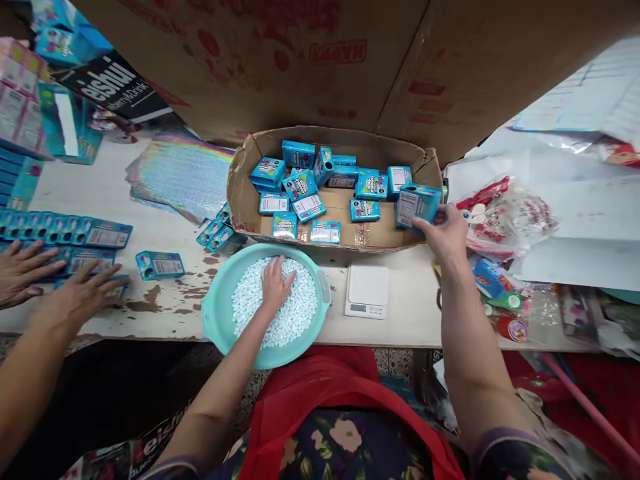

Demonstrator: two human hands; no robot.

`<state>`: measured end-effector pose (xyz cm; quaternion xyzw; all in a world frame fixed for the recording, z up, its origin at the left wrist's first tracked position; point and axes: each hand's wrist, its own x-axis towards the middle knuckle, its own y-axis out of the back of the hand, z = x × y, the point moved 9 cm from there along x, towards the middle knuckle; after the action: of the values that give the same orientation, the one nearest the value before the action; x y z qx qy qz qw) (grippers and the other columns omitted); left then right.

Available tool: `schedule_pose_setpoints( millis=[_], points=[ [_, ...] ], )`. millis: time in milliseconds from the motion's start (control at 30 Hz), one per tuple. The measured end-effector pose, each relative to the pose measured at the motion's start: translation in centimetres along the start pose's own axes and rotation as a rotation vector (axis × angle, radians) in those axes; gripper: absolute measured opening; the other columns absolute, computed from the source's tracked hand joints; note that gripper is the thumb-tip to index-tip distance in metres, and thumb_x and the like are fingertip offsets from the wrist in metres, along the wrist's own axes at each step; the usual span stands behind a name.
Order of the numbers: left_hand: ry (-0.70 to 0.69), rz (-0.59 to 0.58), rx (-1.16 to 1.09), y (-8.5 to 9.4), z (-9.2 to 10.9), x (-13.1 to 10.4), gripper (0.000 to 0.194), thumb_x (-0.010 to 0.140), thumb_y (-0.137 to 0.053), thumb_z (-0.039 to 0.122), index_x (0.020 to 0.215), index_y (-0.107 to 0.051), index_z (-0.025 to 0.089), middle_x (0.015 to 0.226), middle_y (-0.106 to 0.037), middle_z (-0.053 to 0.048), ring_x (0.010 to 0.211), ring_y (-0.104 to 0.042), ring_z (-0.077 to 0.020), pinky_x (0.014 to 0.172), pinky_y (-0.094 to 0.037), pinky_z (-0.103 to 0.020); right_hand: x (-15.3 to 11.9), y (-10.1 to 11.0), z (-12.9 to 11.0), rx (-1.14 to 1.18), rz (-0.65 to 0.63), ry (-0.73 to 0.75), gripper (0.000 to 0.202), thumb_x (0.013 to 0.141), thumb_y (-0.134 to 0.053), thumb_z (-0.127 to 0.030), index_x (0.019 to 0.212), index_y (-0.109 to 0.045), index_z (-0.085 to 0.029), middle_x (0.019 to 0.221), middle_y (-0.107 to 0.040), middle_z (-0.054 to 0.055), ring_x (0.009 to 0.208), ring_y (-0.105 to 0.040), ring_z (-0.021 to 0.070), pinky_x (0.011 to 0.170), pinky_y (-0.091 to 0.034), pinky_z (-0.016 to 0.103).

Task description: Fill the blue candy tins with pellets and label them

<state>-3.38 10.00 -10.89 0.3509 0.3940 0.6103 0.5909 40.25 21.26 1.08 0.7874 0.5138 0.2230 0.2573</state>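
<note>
Cardboard (370, 87) behind reads "HAPPY"; the right hand (449, 235) grips a blue box (414, 204), the left hand (275, 287) rests open on white pellets (297, 310).

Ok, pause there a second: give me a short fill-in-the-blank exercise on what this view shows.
1. The left hand touches small pale pieces in a basin, which stands to the ____ of the white scale in the picture.
2. The right hand holds a small box whose main colour is ____.
3. The co-worker's hands in view number ____.

Missing words: left; blue; two.
</note>
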Motion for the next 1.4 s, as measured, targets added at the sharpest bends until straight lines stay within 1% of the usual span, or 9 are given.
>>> schedule_pose_setpoints(
  millis=[100,267,433,667,800,900,1033,1233,1400],
  points=[
    [0.078,-0.044,0.042,-2.1,1.4,0.8,0.04,0.09,-0.049,0.047,0.114,-0.06,0.018,0.124,-0.058,-0.016,0.117,-0.05,-0.0338,0.099,-0.038,-0.049,-8.3,0.9,-1.5,0.336,-0.048,-0.077,0.048,0.064,-0.081,-0.036,0.102,-0.057,-0.019,0.1,-0.065,0.006,0.091,-0.064,0.0189,0.084,-0.054,0.038],
    [-0.176,-0.203,-0.001,-3.3,5.1,-2.2,0.029,0.089,-0.051,0.039,0.106,-0.064,0.019,0.106,-0.064,-0.012,0.103,-0.056,-0.0279,0.091,-0.043,-0.041,-20.5,-3.6,-0.9,0.567,-0.141,-0.318,0.041,0.067,-0.079,-0.036,0.097,-0.054,-0.023,0.096,-0.064,0.003,0.091,-0.063,0.0188,0.088,-0.055,0.04],
    [-0.211,-0.212,-0.008,-2.9,4.8,-5.2,0.024,0.089,-0.05,0.036,0.095,-0.067,0.02,0.094,-0.068,-0.008,0.091,-0.063,-0.0214,0.082,-0.047,-0.031,-24.5,-6.8,0.6,0.83,-0.18,-0.508,0.055,0.062,-0.079,-0.039,0.106,-0.049,-0.025,0.109,-0.067,0.006,0.1,-0.065,0.023,0.091,-0.054,0.044],
    [-0.104,-0.222,-0.001,-3.1,3.9,-4.7,0.022,0.086,-0.053,0.034,0.094,-0.068,0.021,0.097,-0.071,-0.006,0.092,-0.066,-0.0209,0.075,-0.047,-0.028,-29.8,-11.5,1.2,1.133,-0.384,-0.857,0.044,0.056,-0.082,-0.033,0.095,-0.063,-0.021,0.093,-0.074,0.004,0.087,-0.07,0.0258,0.083,-0.058,0.044],
    [-0.081,-0.219,0.027,-3.2,4.1,-4.5,0.023,0.086,-0.052,0.032,0.097,-0.068,0.02,0.097,-0.07,-0.006,0.092,-0.065,-0.0224,0.074,-0.047,-0.029,-33.9,-14.3,0.3,1.165,-0.483,-0.936,0.043,0.058,-0.084,-0.035,0.094,-0.067,-0.019,0.089,-0.075,0.003,0.08,-0.071,0.0226,0.079,-0.058,0.039],
    [-0.083,-0.21,0.023,-3.3,4.2,-4.4,0.024,0.085,-0.051,0.03,0.098,-0.069,0.021,0.097,-0.07,-0.006,0.093,-0.065,-0.0227,0.076,-0.047,-0.03,-34.3,-14.9,1.1,1.168,-0.421,-0.921,0.044,0.059,-0.084,-0.036,0.095,-0.067,-0.019,0.09,-0.076,0.004,0.082,-0.072,0.0215,0.079,-0.058,0.035],
    [-0.052,-0.224,-0.056,-3.7,4.1,-4.1,0.029,0.085,-0.05,0.03,0.108,-0.068,0.023,0.11,-0.07,-0.005,0.101,-0.064,-0.0243,0.083,-0.049,-0.033,-31.7,-14.6,3.8,1.205,-0.266,-0.914,0.043,0.062,-0.082,-0.043,0.094,-0.067,-0.02,0.088,-0.076,0.003,0.08,-0.072,0.0213,0.077,-0.058,0.034],
    [0.032,-0.229,-0.102,-4.1,4.2,-3.8,0.035,0.088,-0.048,0.035,0.115,-0.066,0.021,0.119,-0.068,-0.007,0.109,-0.062,-0.0282,0.092,-0.048,-0.04,-28.4,-16.5,4.5,1.237,-0.361,-0.899,0.044,0.061,-0.081,-0.045,0.093,-0.067,-0.019,0.087,-0.076,0.003,0.079,-0.072,0.0204,0.077,-0.058,0.033],
    [0.057,-0.233,-0.113,-4.6,5.4,-3.8,0.035,0.086,-0.053,0.034,0.114,-0.067,0.018,0.117,-0.068,-0.01,0.11,-0.062,-0.0288,0.094,-0.048,-0.04,-28.5,-15.7,5.2,1.216,-0.359,-0.905,0.042,0.062,-0.08,-0.046,0.092,-0.068,-0.018,0.087,-0.075,0.002,0.08,-0.072,0.0196,0.079,-0.057,0.031]
  ],
)
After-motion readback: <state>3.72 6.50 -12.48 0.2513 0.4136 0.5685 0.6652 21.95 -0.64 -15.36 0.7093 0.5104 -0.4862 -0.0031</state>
